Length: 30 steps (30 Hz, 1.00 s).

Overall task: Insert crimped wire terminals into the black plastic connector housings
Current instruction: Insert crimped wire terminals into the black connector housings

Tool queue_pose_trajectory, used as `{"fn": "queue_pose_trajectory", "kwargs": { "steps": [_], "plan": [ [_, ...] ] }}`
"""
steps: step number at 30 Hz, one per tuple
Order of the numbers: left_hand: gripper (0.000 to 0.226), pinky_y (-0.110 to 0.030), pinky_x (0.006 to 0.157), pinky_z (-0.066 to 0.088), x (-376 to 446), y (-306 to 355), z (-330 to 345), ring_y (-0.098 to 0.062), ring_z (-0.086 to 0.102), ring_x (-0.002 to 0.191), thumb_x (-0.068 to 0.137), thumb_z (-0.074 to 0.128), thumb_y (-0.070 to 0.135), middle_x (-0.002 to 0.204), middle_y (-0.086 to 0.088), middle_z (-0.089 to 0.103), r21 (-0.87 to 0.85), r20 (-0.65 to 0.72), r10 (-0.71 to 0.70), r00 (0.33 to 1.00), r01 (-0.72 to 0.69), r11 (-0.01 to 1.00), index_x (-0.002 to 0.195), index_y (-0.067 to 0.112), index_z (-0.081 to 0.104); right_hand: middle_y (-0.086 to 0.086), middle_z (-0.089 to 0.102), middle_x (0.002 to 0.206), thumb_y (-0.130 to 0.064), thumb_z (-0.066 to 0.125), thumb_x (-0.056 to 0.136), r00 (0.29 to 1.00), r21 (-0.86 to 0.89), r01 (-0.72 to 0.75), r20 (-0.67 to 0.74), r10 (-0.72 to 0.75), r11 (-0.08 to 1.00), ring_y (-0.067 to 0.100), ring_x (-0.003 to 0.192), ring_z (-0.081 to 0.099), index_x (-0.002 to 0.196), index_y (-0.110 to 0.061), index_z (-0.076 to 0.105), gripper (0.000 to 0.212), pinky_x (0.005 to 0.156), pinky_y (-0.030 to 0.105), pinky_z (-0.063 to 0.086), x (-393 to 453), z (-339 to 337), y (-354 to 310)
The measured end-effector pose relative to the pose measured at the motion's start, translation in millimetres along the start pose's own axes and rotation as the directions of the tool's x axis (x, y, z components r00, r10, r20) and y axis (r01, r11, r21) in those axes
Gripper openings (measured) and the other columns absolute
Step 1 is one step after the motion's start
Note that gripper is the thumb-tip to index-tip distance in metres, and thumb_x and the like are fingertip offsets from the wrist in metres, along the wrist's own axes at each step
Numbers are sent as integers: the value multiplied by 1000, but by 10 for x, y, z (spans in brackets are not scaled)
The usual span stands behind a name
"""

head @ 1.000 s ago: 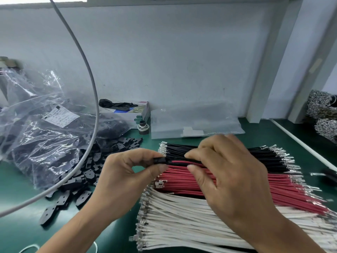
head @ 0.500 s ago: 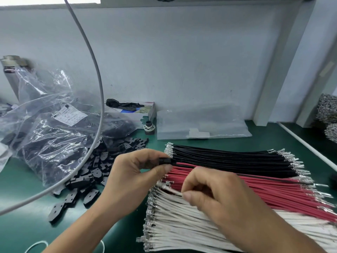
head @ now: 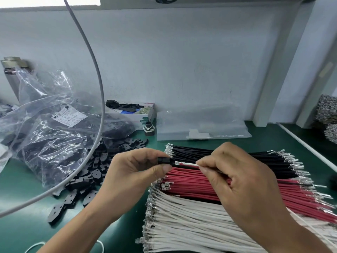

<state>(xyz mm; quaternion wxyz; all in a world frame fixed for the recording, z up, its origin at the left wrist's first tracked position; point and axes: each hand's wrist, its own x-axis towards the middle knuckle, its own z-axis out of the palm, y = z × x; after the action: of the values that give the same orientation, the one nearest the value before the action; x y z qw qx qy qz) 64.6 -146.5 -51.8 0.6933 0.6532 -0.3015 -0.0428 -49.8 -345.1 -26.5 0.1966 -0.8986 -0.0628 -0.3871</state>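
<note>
Since half a second ago the right hand (head: 242, 181) has risen from the white wire stack (head: 191, 220) with one white wire (head: 187, 163) pinched between thumb and forefinger, and now holds its metal terminal (head: 177, 163) just at the mouth of the black connector housing (head: 163, 161). That housing sits pinched between thumb and fingers of the left hand (head: 133, 176), which has kept its place above the left end of the wire stacks.

Nearest on the green counter (head: 21, 232) lies the white stack, then the red wires (head: 200, 185), then the black wires (head: 218, 152); all three look nearly full. A dark wire appears to run from the housing under the right hand, so I judge one or more terminals already seated; how many I cannot tell. The white terminal is not yet pushed in.

Left of the hands, loose housings (head: 91, 172) spill from a clear bag (head: 45, 136) packed with more, so most of the work is left. Farther back stand a small box (head: 138, 114) and a flat plastic bag (head: 200, 125) against the wall.
</note>
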Motion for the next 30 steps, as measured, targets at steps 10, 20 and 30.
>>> {"fn": "queue_pose_trajectory", "kwargs": {
  "steps": [10, 20, 30],
  "plan": [
    [20, -19, 68, 56, -11, 32, 23, -15, 71, 71, 69, 82, 7, 82, -13, 78, -65, 20, -78, 997, 79, 995, 89, 13, 83, -2, 58, 81, -12, 70, 89, 964, -224, 255, -19, -266, 941, 18, 66, 54, 96, -12, 76, 9, 44, 32, 46, -18, 5, 36],
    [22, -19, 67, 55, 4, 51, -10, -17, 68, 66, 69, 85, 14, 76, -11, 76, -63, 40, -124, 992, 126, 990, 90, 8, 82, -10, 58, 79, -29, 67, 90, 992, 27, 109, -71, -107, 994, 8, 68, 55, 91, -19, 80, 17, 57, 26, 48, 3, -16, 82],
    [27, -22, 68, 59, -33, 56, 37, -20, 70, 71, 63, 86, 15, 84, -20, 78, -73, 57, -122, 991, 126, 989, 89, 10, 83, -13, 58, 81, -28, 68, 91, 998, 228, -58, -9, 61, 972, 8, 76, 60, 89, -22, 79, 12, 66, 13, 44, -51, 108, 11]
  ]
}}
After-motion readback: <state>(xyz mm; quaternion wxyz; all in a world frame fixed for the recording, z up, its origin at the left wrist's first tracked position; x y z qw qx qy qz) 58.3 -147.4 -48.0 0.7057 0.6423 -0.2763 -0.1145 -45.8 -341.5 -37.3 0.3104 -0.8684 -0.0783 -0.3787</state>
